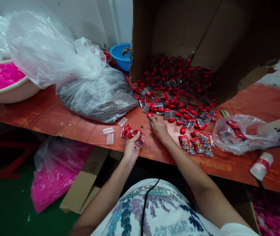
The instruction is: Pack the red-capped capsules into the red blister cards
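Observation:
My left hand [132, 147], closed near the table's front edge, holds a bunch of small red printed packets [128, 131]. My right hand [159, 127] reaches to the front of a heap of small clear tubes with red caps [171, 105]. Its fingertips pinch one red-capped tube [150, 114], mostly covered by the fingers. Several clear tubes without caps [109, 135] lie left of my left hand. More red and dark packets [197, 143] are spread to the right of my right forearm.
A large cardboard box [179, 29] lies open towards me, red-capped tubes spilling out. Left of it sit a plastic bag of dark beads [100, 98], a blue basin [120, 57] and a basin of pink pieces [14, 93]. A clear bag [248, 137] and white roll [261, 165] lie right.

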`<state>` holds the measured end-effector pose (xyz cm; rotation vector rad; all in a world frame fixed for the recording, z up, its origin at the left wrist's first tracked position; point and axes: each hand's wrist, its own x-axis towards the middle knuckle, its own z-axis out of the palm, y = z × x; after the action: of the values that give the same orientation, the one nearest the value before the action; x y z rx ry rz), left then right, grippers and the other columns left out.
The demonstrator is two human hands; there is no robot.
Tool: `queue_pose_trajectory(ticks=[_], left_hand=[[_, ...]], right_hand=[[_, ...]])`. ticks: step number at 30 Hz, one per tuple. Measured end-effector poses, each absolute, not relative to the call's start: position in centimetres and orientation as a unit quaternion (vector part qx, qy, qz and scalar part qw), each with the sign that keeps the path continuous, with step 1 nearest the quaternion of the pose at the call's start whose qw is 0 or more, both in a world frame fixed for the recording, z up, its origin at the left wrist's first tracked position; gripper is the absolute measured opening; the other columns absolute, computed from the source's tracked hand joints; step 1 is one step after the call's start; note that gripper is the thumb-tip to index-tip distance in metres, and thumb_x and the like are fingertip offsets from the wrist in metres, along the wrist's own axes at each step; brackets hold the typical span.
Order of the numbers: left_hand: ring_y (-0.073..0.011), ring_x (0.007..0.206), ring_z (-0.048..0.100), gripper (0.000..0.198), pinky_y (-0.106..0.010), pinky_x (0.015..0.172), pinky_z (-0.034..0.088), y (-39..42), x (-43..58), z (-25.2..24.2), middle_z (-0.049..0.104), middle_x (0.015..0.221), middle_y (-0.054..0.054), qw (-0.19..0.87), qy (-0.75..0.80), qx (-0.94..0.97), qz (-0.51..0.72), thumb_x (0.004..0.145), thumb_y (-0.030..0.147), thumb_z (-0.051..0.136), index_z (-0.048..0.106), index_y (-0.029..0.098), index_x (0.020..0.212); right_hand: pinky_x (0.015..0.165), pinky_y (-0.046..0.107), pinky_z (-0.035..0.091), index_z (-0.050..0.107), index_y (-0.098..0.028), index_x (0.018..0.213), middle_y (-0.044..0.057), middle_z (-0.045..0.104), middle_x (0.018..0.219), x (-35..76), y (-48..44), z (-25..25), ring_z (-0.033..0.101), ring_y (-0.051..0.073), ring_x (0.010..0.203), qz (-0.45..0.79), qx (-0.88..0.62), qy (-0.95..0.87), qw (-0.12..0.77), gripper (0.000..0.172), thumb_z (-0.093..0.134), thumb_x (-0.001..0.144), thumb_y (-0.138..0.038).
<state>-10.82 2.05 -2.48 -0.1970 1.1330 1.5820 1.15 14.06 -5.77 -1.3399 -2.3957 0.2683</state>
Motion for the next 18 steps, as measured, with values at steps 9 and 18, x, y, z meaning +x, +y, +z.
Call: queue_pose_trajectory(ticks=[9, 18], left_hand=[[-0.0112, 0.054, 0.063, 0.009, -0.022, 0.050, 0.050, 2.6, -10.9, -2.7, 0.067, 0.065, 0.000, 0.572, 0.453, -0.138, 0.669, 0.072, 0.010, 0.070, 0.062, 0.014, 0.074], [-0.0119, 0.057, 0.063, 0.015, -0.023, 0.055, 0.051, 2.1, -9.1, -2.5, 0.069, 0.067, 0.000, 0.574, 0.449, -0.086, 0.680, 0.065, 0.014, 0.076, 0.063, 0.015, 0.074]], right_hand=[[0.074, 0.027, 0.049, 0.060, -0.023, 0.117, 0.004, 0.061, 0.098, 5.1, 2.9, -1.9, 0.059, 0.016, 0.083, 0.442, -0.442, -0.656, 0.423, 0.031, 0.052, 0.088, -0.028], [0.072, 0.030, 0.054, 0.065, -0.021, 0.111, 0.004, 0.066, 0.096, 5.4, 0.1, -2.6, 0.062, 0.016, 0.079, 0.572, -0.454, -0.527, 0.434, 0.033, 0.061, 0.081, -0.034]])
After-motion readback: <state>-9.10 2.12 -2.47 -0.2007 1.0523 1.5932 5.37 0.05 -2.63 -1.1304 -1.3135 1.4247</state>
